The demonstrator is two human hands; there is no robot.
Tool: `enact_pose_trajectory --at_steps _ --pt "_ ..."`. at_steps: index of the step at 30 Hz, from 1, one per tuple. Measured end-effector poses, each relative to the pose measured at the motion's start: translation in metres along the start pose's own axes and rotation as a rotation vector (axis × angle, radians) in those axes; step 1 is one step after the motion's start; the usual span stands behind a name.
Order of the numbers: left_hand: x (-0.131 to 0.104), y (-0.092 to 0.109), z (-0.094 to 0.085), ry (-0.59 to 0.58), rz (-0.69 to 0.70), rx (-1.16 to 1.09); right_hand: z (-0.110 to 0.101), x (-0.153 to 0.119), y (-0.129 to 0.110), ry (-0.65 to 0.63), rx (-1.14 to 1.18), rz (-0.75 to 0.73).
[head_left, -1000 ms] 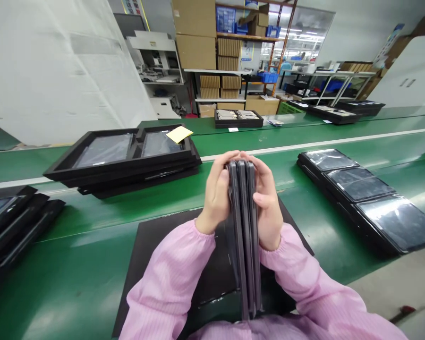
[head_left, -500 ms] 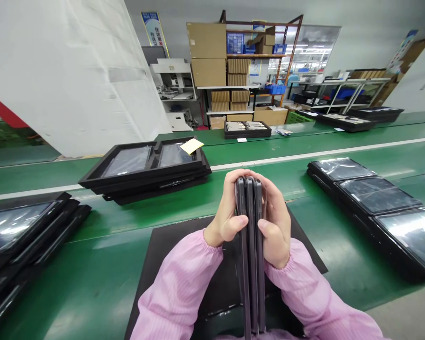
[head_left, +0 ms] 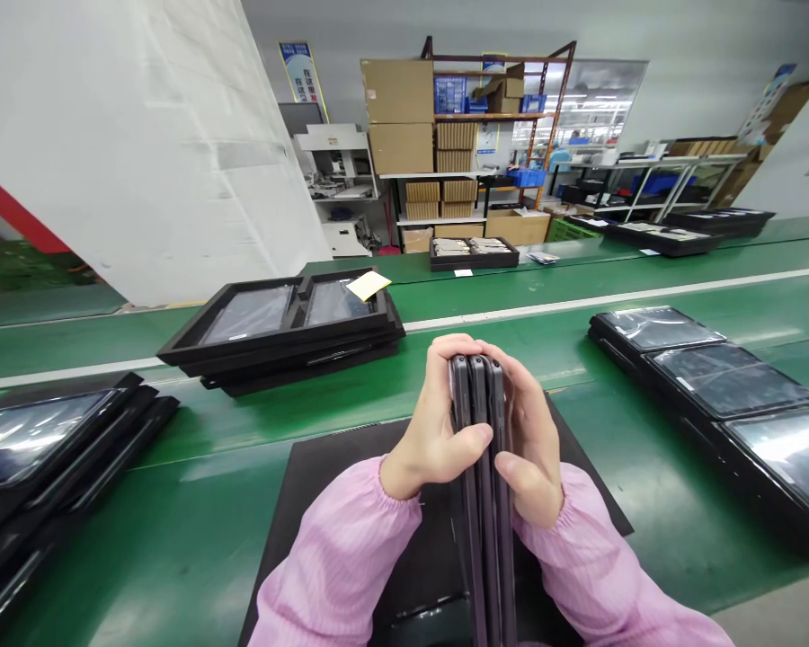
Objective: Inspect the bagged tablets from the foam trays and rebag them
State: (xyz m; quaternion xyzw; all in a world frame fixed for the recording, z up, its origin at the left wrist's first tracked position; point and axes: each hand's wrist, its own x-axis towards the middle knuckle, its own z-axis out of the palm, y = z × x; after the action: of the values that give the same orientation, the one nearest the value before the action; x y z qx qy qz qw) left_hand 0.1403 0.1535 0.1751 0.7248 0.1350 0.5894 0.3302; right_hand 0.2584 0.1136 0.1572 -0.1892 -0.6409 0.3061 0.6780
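Three slim dark-grey tablets (head_left: 491, 548) stand on edge, face to face, in a bundle before my body. My left hand (head_left: 438, 427) wraps the bundle's left side, its thumb lying across the narrow edges. Around the right side curls my right hand (head_left: 537, 440), with its thumb against the rightmost tablet's edge. The fingertips of both hands meet over the far end. Clear film shows beside the right tablet. Beneath lies a black sheet (head_left: 343, 472) on the green bench. A glossy dark surface (head_left: 438, 624) shows at the lower edge, partly hidden.
To the right, a black tray (head_left: 647, 382) carries film-covered screens. Stacked black trays (head_left: 195, 355) with a yellow paper (head_left: 368, 286) stand at back left; another stack (head_left: 141, 422) is at left. Beyond the white line (head_left: 580, 296) sits a small black tray (head_left: 473, 261). Shelves hold cartons (head_left: 401, 148).
My left thumb has moved right, across the tablets' edges. Both hands and the bundle sit slightly lower in view, and the whole scene has shifted down a little.
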Motion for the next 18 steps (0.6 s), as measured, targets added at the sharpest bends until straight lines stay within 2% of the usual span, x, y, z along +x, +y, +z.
enact_pose_trajectory --at_steps 4,7,11,18 --pt "0.000 0.001 0.000 0.009 -0.021 -0.036 -0.002 0.001 0.001 -0.035 0.044 0.007" --pt "-0.001 0.002 0.003 0.020 -0.040 -0.149 0.000 0.005 -0.002 0.019 0.063 -0.007" --pt "-0.003 0.005 0.008 0.093 -0.083 -0.244 0.005 0.008 -0.011 0.136 0.004 -0.024" --pt "-0.003 0.005 0.007 0.102 -0.085 -0.242 0.009 0.013 -0.015 0.154 -0.025 -0.015"
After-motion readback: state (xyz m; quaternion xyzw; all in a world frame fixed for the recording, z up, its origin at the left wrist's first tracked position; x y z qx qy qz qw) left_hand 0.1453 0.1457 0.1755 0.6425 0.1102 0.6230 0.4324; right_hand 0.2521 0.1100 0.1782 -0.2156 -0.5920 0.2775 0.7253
